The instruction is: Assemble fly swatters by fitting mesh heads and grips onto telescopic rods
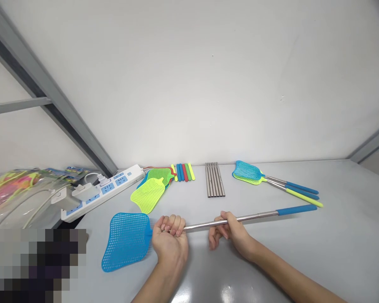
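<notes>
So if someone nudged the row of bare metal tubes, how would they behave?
The metal tubes look round and lie loose side by side, so a sideways push would probably set them rolling. Their straight, metallic form suggests they're stiff rather than floppy. The smooth, shiny surface may make them somewhat slippery to pick up.

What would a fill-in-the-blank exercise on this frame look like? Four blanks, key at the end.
1. The held swatter has a mesh head coloured ____.
2. Of the left hand and right hand, the one nearer the mesh head is the ____.
3. In the picture, the metal tubes lie to the ____ of the loose grips.
4. Of the three visible handles on the swatters lying at the right, ____ are blue.

Missing words: blue; left; right; two
</notes>
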Demonstrator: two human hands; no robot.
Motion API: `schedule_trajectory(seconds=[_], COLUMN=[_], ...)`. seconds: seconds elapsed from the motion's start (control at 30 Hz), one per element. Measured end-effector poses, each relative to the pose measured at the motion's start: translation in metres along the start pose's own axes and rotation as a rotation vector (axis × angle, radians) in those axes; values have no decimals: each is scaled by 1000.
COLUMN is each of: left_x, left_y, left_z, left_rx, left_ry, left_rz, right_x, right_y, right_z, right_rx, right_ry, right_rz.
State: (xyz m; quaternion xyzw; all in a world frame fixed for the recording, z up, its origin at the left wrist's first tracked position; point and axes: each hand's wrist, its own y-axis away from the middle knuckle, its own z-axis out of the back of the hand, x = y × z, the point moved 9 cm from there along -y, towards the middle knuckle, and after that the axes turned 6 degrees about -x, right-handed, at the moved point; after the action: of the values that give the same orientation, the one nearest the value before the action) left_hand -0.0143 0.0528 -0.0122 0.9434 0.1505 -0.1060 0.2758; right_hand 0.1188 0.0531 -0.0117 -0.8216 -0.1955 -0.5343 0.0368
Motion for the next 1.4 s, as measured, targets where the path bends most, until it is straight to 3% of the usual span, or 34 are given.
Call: schedule_trajectory(seconds=[0.4, 0.9, 1.1, 1.4], left_x=[7, 12, 24, 26], left_y=[5, 12, 11, -2], left_z=[4, -1, 3, 8], left_rx=[-33, 46, 19, -50], left_ry=[-2, 9, -17, -112], left_rz=[16, 32, 137, 210], right_x=[-4, -14, -5, -1], right_y=[2, 3, 1, 1], right_z=[-8, -21, -13, -13], right_rx=[33, 170, 111, 68], right_ry=[-27, -198, -275, -186], right_rz=[-30, -131, -81, -100])
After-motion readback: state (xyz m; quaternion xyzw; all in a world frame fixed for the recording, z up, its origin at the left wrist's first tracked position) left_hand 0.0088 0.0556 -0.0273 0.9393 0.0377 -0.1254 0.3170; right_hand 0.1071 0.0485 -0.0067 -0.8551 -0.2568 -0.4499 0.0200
